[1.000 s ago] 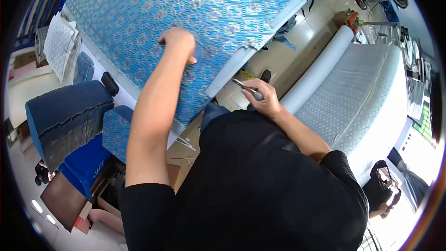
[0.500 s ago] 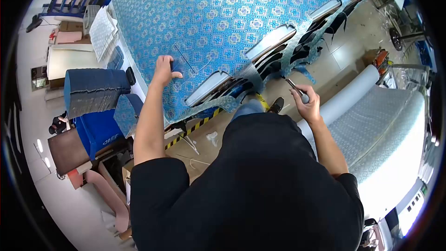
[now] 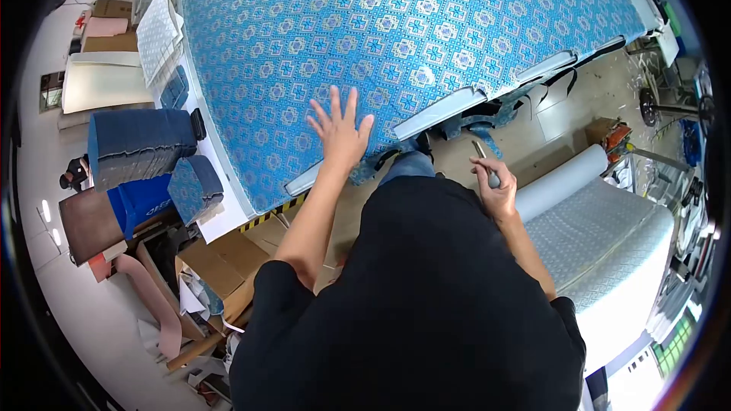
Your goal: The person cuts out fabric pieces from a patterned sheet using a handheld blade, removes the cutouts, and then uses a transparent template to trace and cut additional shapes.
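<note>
A large sheet of blue patterned fabric [image 3: 396,23] is spread over a wide table. My left hand [image 3: 339,131] lies flat on it near the front edge, fingers spread, holding nothing. My right hand [image 3: 495,186] hangs below the table edge, closed around a slim metal tool [image 3: 484,163] with a grey handle. Pale strips [image 3: 438,112] run along the fabric's front edge, with dark cut pieces hanging beneath them.
Stacks of folded blue fabric [image 3: 141,144] sit at the left. Cardboard boxes [image 3: 221,262] lie on the floor below. A pale quilted roll and mattress [image 3: 609,236] stand at the right. A person [image 3: 72,173] sits far left.
My left hand moved right along the fabric and flattened with spread fingers. The hanging fabric edge now lies smoother. My right hand stays on the tool, slightly lower.
</note>
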Action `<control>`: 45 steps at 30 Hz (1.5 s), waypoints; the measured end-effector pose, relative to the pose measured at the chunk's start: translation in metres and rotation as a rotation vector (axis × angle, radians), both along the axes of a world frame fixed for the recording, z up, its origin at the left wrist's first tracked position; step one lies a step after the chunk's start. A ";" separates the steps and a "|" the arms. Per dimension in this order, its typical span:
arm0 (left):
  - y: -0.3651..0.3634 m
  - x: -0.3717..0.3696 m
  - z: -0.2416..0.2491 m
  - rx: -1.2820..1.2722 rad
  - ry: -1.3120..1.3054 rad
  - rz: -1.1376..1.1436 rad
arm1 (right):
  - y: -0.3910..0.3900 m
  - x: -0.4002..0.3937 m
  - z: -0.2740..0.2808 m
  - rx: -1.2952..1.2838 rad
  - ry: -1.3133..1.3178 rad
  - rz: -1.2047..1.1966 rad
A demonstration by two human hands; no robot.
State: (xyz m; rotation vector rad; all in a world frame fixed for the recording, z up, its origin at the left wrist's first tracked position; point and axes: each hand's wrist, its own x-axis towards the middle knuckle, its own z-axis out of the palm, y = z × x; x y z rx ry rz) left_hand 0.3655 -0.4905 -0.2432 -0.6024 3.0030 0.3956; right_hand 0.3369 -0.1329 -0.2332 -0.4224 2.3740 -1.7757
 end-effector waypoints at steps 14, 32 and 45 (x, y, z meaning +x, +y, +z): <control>0.003 -0.096 -0.012 0.235 0.381 0.073 | -0.054 -0.206 0.017 0.230 0.250 0.312; 0.053 -0.052 -0.006 0.117 0.353 0.217 | -0.095 -0.263 -0.003 0.419 0.433 0.721; 0.053 -0.050 -0.009 0.103 0.388 0.183 | -0.094 -0.262 -0.003 0.370 0.467 0.697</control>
